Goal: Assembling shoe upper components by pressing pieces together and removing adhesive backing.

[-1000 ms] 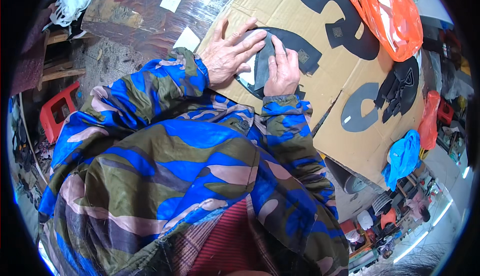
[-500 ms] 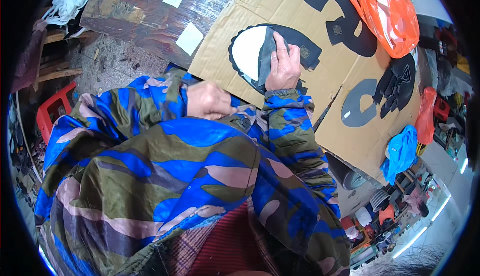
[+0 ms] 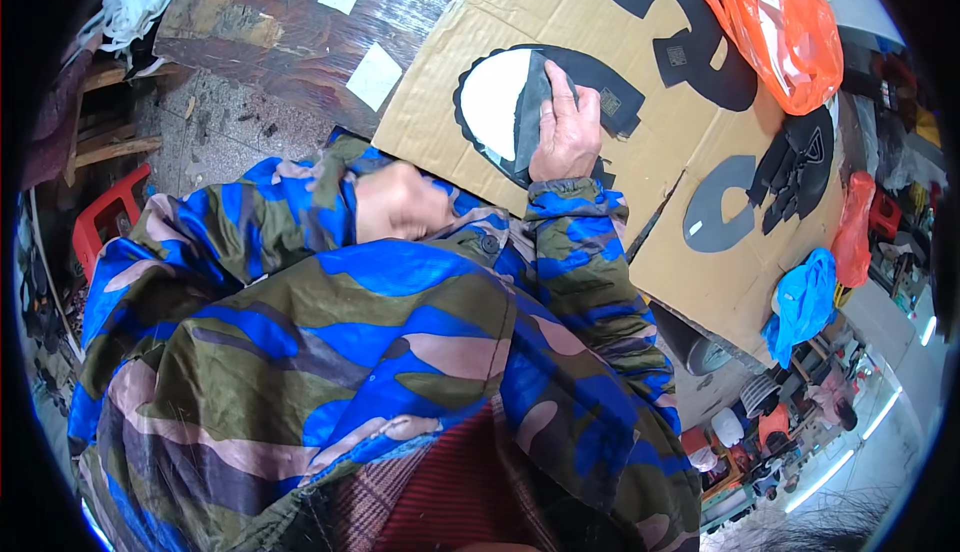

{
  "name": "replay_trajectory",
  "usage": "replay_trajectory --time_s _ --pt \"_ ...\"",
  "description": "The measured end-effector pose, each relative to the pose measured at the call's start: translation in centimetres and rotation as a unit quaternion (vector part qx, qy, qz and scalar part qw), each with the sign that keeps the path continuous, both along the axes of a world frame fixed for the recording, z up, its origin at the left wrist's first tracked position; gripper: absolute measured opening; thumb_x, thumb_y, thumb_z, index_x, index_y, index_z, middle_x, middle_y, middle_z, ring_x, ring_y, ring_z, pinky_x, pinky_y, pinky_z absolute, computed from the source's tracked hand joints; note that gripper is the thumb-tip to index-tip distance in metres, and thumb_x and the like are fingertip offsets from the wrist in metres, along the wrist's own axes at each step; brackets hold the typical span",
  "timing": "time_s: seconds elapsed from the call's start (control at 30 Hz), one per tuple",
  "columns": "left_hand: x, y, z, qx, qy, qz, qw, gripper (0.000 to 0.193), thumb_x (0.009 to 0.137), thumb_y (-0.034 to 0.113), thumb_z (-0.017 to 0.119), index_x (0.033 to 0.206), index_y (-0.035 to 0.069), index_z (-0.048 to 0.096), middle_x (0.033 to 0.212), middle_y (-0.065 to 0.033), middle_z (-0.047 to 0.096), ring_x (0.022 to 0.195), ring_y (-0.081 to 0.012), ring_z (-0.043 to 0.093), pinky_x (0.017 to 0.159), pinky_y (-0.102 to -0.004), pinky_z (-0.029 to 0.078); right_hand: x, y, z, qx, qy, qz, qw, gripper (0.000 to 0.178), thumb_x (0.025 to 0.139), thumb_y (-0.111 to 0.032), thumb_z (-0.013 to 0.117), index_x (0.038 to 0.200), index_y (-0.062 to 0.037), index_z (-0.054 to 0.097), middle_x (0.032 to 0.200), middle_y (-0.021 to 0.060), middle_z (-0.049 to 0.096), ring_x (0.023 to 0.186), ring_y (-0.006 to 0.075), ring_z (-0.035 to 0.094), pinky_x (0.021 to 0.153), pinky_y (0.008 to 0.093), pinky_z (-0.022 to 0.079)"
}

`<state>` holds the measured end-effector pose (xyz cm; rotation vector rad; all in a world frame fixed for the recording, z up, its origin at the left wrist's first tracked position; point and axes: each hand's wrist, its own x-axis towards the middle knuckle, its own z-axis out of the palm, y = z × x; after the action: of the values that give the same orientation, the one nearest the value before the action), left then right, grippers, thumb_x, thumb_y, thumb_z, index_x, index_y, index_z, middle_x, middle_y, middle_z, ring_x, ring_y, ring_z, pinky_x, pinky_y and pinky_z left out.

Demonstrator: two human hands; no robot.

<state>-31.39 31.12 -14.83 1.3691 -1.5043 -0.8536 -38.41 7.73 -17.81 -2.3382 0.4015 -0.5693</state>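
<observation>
On the brown cardboard sheet (image 3: 430, 102) lies a black oval piece with a scalloped left edge (image 3: 610, 92), shaped like a shoe upper. A white oval insert (image 3: 495, 102) covers its left part, and a dark grey flap (image 3: 533, 107) overlaps the white. My right hand (image 3: 567, 142) presses on this flap, index finger stretched along it and the other fingers bent; its grip underneath is hidden. Lower left, my left hand (image 3: 400, 202) hovers close to my jacket front, by the cardboard's near edge. Motion blurs its fingers, so whether it holds anything cannot be made out.
Black curved cut-outs (image 3: 705, 52) lie at the upper right beside an orange plastic bag (image 3: 780, 42). A grey curved piece (image 3: 715, 207), black stacked pieces (image 3: 795, 167) and a blue bag (image 3: 800, 302) are farther right. White paper squares (image 3: 375, 77) rest on the wooden tabletop (image 3: 270, 12).
My left hand has shifted slightly left, away from the cardboard's near edge. My right hand stays on the grey flap, and the pieces lie as before.
</observation>
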Motion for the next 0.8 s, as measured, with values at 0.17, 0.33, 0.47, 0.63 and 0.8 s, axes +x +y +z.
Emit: replay_trajectory --time_s 0.17,0.33,0.47,0.63,0.8 --pt "2.2 -4.1 2.3 -0.026 -0.072 0.212 0.974 0.035 0.083 0.005 0.068 0.117 -0.002 0.068 0.110 -0.0211 0.069 0.106 -0.0319 0.068 0.088 -0.0389 0.053 0.1 0.1 -0.3 -0.023 0.009 0.013 1.000 0.050 0.085 0.003 0.059 0.132 -0.0137 0.064 0.106 0.0191 0.056 0.095 0.0379 0.062 0.081 0.0426 0.053" --pt "-0.7 -5.1 -1.0 0.044 -0.327 0.149 0.932 0.062 0.088 0.019 0.066 0.142 -0.003 0.045 0.154 -0.0220 0.039 0.150 -0.0329 0.028 0.123 -0.0572 0.014 0.2 -0.3 0.0 -0.013 -0.017 0.005 1.000 0.041 0.090 -0.006 0.060 0.130 -0.0133 0.066 0.100 0.0173 0.056 0.089 0.0345 0.060 0.080 0.0407 0.052" --pt "-1.5 -1.8 -1.5 0.008 -0.083 -0.054 0.995 0.032 0.079 0.003 0.061 0.109 -0.004 0.067 0.113 -0.0180 0.069 0.107 -0.0284 0.067 0.104 -0.0429 0.047 -0.1 0.0 -0.1 -0.011 -0.005 0.006 1.000 0.042 0.089 -0.005 0.060 0.129 -0.0130 0.067 0.101 0.0175 0.057 0.092 0.0353 0.061 0.082 0.0408 0.052" --pt "0.2 -2.7 2.5 -0.088 0.058 0.164 0.981 0.022 0.069 -0.006 0.060 0.088 0.000 0.070 0.089 -0.0136 0.069 0.083 -0.0302 0.069 0.071 -0.0379 0.055 -0.1 0.0 0.0 -0.027 -0.011 0.014 0.999 0.049 0.085 0.002 0.059 0.131 -0.0134 0.064 0.105 0.0194 0.056 0.095 0.0386 0.062 0.081 0.0428 0.053" --pt "0.0 -5.8 -1.5 0.053 -0.399 0.267 0.876 0.061 0.085 0.027 0.065 0.137 -0.002 0.052 0.152 -0.0197 0.044 0.145 -0.0325 0.038 0.118 -0.0583 0.024 0.2 0.1 -0.7 -0.003 -0.012 0.021 1.000 0.042 0.089 -0.005 0.061 0.129 -0.0137 0.066 0.102 0.0186 0.056 0.093 0.0362 0.061 0.082 0.0414 0.052"
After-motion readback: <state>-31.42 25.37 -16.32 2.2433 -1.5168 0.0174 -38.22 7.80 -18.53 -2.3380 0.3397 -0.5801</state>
